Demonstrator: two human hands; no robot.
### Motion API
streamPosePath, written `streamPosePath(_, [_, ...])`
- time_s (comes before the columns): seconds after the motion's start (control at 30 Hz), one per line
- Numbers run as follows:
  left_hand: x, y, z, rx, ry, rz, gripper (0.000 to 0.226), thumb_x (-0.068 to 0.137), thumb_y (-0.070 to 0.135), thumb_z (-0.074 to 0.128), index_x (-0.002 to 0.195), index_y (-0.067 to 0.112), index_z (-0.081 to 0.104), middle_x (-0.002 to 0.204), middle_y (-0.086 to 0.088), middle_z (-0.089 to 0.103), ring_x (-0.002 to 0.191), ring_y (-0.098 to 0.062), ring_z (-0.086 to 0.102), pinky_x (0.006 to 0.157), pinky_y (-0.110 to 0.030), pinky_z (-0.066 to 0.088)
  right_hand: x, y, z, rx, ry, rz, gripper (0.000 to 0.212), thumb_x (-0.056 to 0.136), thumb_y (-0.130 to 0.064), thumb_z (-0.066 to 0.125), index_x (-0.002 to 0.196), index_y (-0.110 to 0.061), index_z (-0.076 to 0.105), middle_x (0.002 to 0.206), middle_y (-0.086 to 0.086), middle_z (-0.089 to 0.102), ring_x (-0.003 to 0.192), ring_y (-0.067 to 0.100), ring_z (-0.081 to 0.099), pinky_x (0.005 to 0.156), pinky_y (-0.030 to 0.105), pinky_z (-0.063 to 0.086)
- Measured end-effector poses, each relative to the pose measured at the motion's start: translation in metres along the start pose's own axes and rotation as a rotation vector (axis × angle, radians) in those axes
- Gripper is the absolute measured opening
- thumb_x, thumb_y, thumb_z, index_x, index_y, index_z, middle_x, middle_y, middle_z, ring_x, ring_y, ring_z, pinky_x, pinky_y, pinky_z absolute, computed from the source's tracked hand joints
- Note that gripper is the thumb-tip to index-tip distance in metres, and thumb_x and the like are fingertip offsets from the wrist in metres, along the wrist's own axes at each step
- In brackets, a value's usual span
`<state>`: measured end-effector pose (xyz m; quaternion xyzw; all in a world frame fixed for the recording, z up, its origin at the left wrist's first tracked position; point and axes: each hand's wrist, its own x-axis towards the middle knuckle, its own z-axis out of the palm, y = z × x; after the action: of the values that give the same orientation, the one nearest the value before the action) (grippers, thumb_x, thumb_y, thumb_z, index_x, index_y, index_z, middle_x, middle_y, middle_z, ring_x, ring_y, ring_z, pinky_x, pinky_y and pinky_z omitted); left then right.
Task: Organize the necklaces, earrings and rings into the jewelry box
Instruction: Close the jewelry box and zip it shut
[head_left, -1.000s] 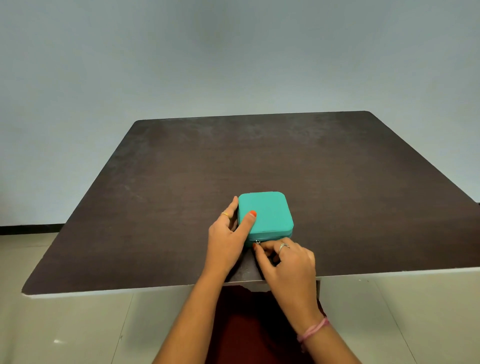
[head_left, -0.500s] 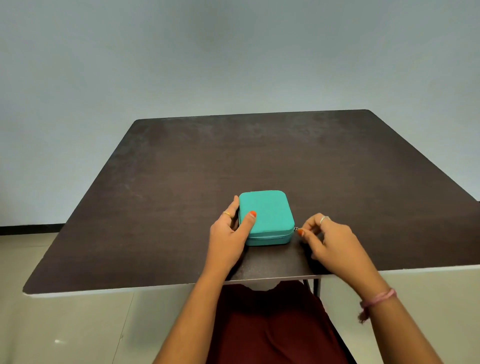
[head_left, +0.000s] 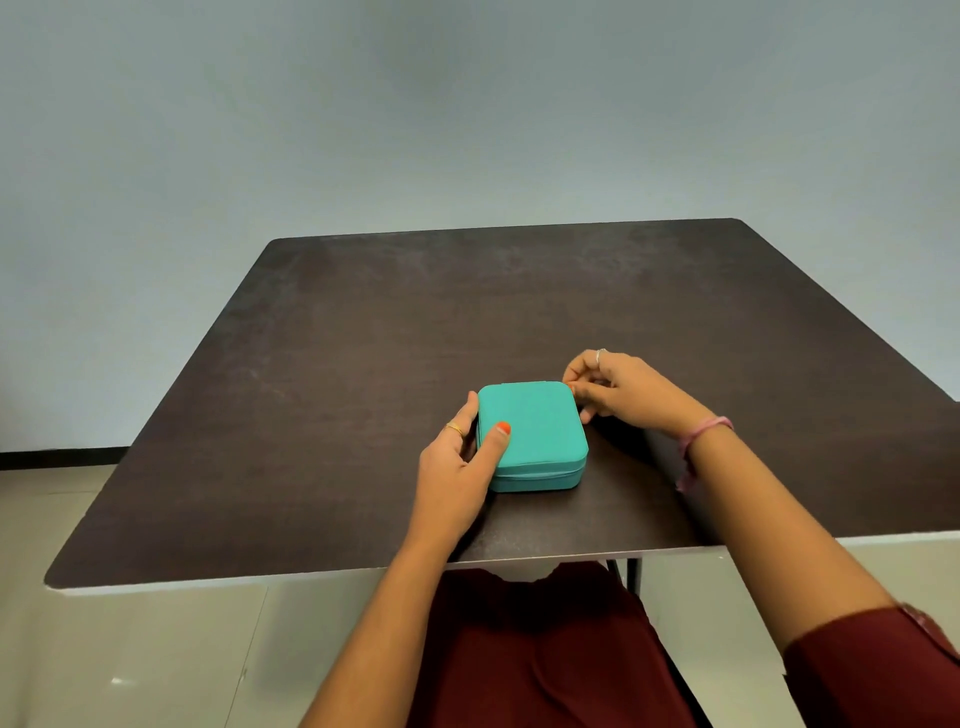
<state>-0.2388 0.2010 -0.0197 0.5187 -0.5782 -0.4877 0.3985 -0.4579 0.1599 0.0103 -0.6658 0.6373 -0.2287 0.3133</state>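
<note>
Teal box, zipped type, sits lid-down and closed near the front edge of the table, about midway left to right. Zip seam shows along its near side.

Left hand: braces the box at its left side. Thumb lies on top of the lid, near-left corner; fingers run along the left wall. Hold is a light clamp, not a lift.

Right hand: at the far-right corner of the box, thumb and forefinger pinched together on something tiny, most likely the zip pull, though the pull itself is too small to make out. Other fingers curled loosely.

No necklaces, earrings or rings lie loose on the table in this view; only rings worn on both hands.

Step in hand, by my reading: unzipping the box, with the pull now at the far-right corner.

Next move calls for: carrying the pull along the far side while the left hand keeps the box from sliding or turning, then raising the lid. Risk: box skids on the smooth top if the brace slackens.
</note>
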Motion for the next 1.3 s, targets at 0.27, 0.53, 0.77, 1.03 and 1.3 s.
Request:
streamPosePath(0.27, [0.002,0.001,0.000,-0.013,-0.007,-0.009,0.060,0.092,0.030,0.059,0.146,0.024,0.034,0.145,0.006,0.043,0.111,-0.001,0.049,0.080,-0.009,0.049,0.020,-0.004,-0.005,-0.015,-0.091,-0.014,0.012,0.095,-0.015,0.055,0.103,-0.016,0.064,0.098,-0.001,0.070,0.083,0.010,0.067,0.073,0.020,0.055])
streamPosePath(0.53, [-0.001,0.001,0.005,-0.038,0.098,0.007,0.049,0.097,0.035,0.050,0.143,0.022,0.040,0.145,0.011,0.044,0.127,0.001,0.039,0.107,-0.022,0.035,-0.016,0.003,0.027,0.209,0.250,0.096,0.029,0.097,-0.019,0.052,0.126,-0.019,0.055,0.110,-0.007,0.068,0.103,0.003,0.060,0.095,0.021,0.043])
streamPosePath(0.77, [-0.021,-0.014,0.009,-0.283,0.192,-0.118,0.039,0.100,0.033,0.042,0.137,0.024,0.048,0.139,0.013,0.051,0.131,-0.002,0.042,0.115,-0.036,0.030,-0.085,-0.014,0.069,0.380,0.454,0.118,0.035,0.100,-0.009,0.040,0.131,-0.021,0.051,0.119,-0.012,0.059,0.098,-0.023,0.050,0.087,-0.002,0.037])
streamPosePath(1.03, [-0.024,-0.013,0.010,-0.272,0.170,-0.119,0.036,0.100,0.031,0.041,0.134,0.025,0.053,0.134,0.014,0.056,0.126,-0.003,0.048,0.112,-0.037,0.035,-0.098,-0.031,0.089,0.316,0.416,0.151,0.048,0.100,-0.008,0.035,0.143,-0.031,0.040,0.133,-0.010,0.053,0.110,-0.003,0.046,0.079,-0.001,0.032])
streamPosePath(1.3, [0.011,0.002,-0.041,-0.319,0.246,-0.126,0.027,0.094,0.034,0.049,0.116,0.031,0.066,0.119,0.014,0.066,0.114,-0.006,0.058,0.105,-0.038,0.043,-0.057,-0.071,0.089,0.318,0.253,0.077,0.054,0.100,-0.008,0.033,0.148,-0.034,0.028,0.129,-0.001,0.056,0.116,0.018,0.054,0.098,0.030,0.043])
